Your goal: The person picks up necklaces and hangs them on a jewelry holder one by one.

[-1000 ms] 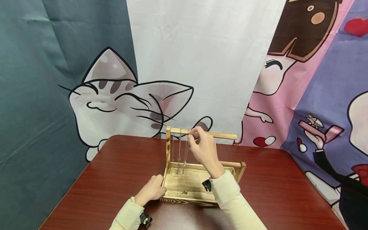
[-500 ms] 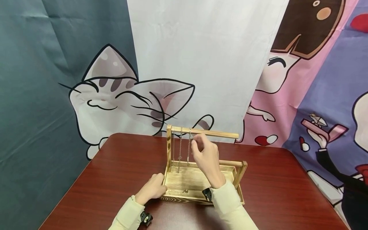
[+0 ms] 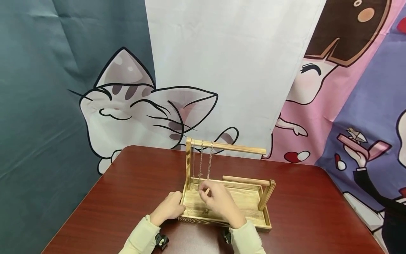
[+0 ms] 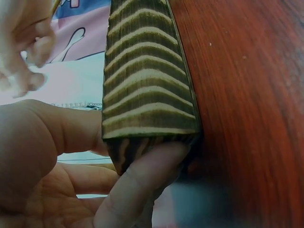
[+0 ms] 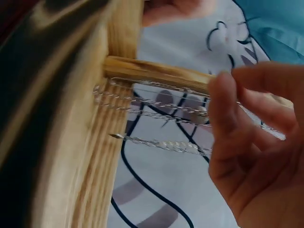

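A wooden jewelry stand (image 3: 247, 201) has a shallow tray base and a raised bar (image 3: 242, 147). Several thin chain necklaces (image 3: 210, 158) hang near the bar's left end; the right wrist view shows their twisted links (image 5: 175, 146) close up. My left hand (image 3: 168, 206) grips the tray's front left corner, thumb and fingers either side of its striped wall (image 4: 148, 80). My right hand (image 3: 220, 203) is low over the tray, below the hanging necklaces, with bent fingers and nothing visible between them. Partly behind it, a small chain (image 3: 206, 211) lies on the tray floor.
A shorter, lower bar (image 3: 245, 180) on a slanted post (image 3: 267, 195) stands at the stand's right. The stand rests on a reddish-brown table (image 3: 146, 176). A printed cloth backdrop (image 3: 241, 70) hangs behind the table.
My right hand has let go of a necklace at the upper bar, drawn back, then lowered toward the tray. The necklace now hangs by itself. My left hand stays on the corner.
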Available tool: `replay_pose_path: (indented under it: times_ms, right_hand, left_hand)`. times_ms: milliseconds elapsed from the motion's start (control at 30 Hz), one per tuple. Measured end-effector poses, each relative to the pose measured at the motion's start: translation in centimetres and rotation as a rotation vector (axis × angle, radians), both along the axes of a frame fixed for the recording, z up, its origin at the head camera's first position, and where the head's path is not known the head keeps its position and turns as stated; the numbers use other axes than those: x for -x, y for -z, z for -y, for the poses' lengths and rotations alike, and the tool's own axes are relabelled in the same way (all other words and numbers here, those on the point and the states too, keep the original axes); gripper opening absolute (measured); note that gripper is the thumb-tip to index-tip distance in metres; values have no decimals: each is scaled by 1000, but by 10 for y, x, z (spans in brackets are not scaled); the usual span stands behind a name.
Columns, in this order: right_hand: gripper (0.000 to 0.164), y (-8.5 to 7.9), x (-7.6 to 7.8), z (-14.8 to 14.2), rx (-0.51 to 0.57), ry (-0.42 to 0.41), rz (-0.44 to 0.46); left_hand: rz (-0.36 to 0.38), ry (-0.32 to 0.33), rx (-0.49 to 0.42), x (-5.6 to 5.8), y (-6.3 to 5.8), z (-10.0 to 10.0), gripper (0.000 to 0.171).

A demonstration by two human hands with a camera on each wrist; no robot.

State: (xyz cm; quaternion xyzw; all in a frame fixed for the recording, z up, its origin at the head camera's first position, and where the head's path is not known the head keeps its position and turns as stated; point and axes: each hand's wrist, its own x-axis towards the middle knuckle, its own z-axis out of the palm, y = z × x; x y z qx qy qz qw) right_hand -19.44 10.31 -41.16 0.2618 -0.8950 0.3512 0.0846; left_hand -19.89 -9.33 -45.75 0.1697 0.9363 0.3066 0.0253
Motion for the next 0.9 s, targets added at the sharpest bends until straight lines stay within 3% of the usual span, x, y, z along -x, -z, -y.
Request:
replay_pose_path:
  times_ms: [233, 367, 667, 900]
  right_hand:
    - [3, 16, -1, 9, -281, -96, -41]
    - [4, 26, -2, 15, -362, -101, -35]
    - [4, 44, -6, 28, -407, -56, 6]
    - [9, 50, -3, 28, -369, -27, 27]
  left_hand:
    - [-13, 3, -13, -1, 1, 1, 12]
    - [-32, 2, -22, -1, -1, 0, 11]
    - [13, -14, -7, -1, 1, -1, 13]
    - [-2, -17, 1, -2, -1, -2, 13]
